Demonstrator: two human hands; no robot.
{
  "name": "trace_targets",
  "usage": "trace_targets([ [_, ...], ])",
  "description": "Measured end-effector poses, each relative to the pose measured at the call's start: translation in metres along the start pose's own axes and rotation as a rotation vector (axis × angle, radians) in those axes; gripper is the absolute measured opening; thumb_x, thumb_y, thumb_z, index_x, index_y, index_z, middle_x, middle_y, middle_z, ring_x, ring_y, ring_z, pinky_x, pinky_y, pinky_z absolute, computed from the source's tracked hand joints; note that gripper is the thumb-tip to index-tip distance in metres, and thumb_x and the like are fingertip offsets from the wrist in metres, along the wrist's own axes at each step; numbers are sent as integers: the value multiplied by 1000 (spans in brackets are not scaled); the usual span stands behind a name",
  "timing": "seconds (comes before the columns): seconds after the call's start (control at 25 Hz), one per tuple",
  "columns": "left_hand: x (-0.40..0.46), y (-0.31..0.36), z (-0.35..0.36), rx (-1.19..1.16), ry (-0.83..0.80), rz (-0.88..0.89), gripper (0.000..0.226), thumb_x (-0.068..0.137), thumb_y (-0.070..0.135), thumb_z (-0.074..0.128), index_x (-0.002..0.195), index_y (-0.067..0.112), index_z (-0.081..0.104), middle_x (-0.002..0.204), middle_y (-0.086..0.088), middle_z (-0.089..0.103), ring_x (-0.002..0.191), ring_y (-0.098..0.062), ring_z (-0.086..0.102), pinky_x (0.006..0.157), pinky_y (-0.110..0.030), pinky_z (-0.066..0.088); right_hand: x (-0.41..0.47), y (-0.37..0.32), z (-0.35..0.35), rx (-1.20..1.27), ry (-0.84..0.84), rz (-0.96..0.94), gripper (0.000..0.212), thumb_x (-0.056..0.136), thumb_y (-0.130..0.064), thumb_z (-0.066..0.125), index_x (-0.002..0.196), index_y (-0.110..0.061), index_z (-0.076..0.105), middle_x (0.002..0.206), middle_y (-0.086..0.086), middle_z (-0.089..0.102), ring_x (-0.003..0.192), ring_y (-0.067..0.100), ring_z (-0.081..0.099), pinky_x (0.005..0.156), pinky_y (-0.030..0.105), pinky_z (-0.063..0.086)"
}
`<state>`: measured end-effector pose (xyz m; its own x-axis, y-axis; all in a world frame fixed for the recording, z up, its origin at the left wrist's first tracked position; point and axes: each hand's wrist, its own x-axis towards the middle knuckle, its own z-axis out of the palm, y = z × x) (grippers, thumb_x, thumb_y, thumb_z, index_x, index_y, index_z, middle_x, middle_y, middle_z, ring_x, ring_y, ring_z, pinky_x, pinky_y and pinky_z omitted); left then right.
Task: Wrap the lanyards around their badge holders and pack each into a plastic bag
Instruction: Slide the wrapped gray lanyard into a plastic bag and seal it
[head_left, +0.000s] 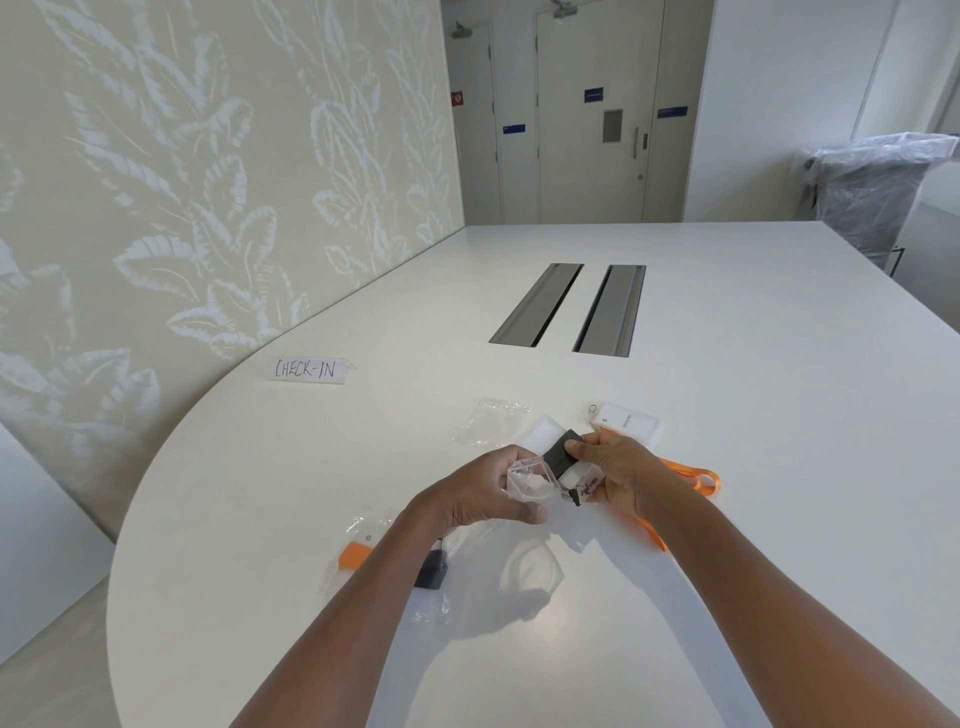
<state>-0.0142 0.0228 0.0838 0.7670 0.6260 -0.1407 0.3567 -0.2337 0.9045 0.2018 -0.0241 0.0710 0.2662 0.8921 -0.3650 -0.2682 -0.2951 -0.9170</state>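
Above the white table (727, 415), my right hand (618, 475) grips a badge holder wrapped in a black lanyard (563, 457). My left hand (488, 493) pinches the mouth of a clear plastic bag (530, 480) right beside that holder. Behind my right hand lies another badge holder (631, 421) with an orange lanyard (696, 478) trailing loose on the table. An empty clear bag (488, 423) lies behind my left hand. Under my left forearm sit bagged bundles, one orange (356, 553) and one black (432, 571).
A folded card reading CHECK-IN (305, 369) stands at the left near the patterned wall panel (208, 182). Two metal cable slots (569, 309) are set in the table's middle. A plastic-covered object (878, 192) stands off the far right corner.
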Motion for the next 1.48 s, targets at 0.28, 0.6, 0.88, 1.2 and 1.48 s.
trace_targets([
  [0.28, -1, 4, 2, -80, 3, 27, 57, 75, 23, 88, 125, 19, 60, 110, -1, 70, 101, -12, 66, 95, -34, 51, -1, 1, -2, 95, -43, -38, 3, 94, -2, 64, 94, -2, 61, 77, 17, 70, 64, 26, 68, 58, 37, 59],
  [0.6, -5, -1, -17, 274, 56, 0, 64, 73, 35, 89, 124, 29, 50, 124, 15, 61, 106, -17, 63, 90, -29, 51, 1, -3, -8, 18, 102, -159, 22, 81, 3, 77, 96, -5, 64, 90, 18, 67, 62, 29, 66, 48, 34, 54],
  [0.88, 4, -6, -22, 886, 329, -99, 73, 74, 38, 79, 134, 28, 38, 124, 8, 56, 111, -19, 58, 97, -42, 39, 0, -3, -1, -100, 123, -202, 26, 78, 0, 81, 96, -9, 65, 75, 11, 69, 54, 23, 66, 48, 29, 54],
  [1.2, 9, -5, -14, 1024, 405, -29, 69, 79, 38, 76, 135, 23, 38, 126, 2, 56, 113, -24, 58, 96, -46, 41, -5, 7, 14, -181, 60, -202, 32, 73, -1, 85, 98, -9, 67, 89, 18, 71, 68, 30, 65, 55, 35, 56],
  [1.48, 12, -7, -7, 1131, 419, -30, 66, 79, 36, 75, 132, 21, 39, 124, 1, 54, 106, -24, 56, 90, -43, 40, -12, 5, 18, -294, 55, -201, 39, 70, -4, 88, 100, -7, 64, 87, 13, 69, 67, 25, 64, 58, 35, 57],
])
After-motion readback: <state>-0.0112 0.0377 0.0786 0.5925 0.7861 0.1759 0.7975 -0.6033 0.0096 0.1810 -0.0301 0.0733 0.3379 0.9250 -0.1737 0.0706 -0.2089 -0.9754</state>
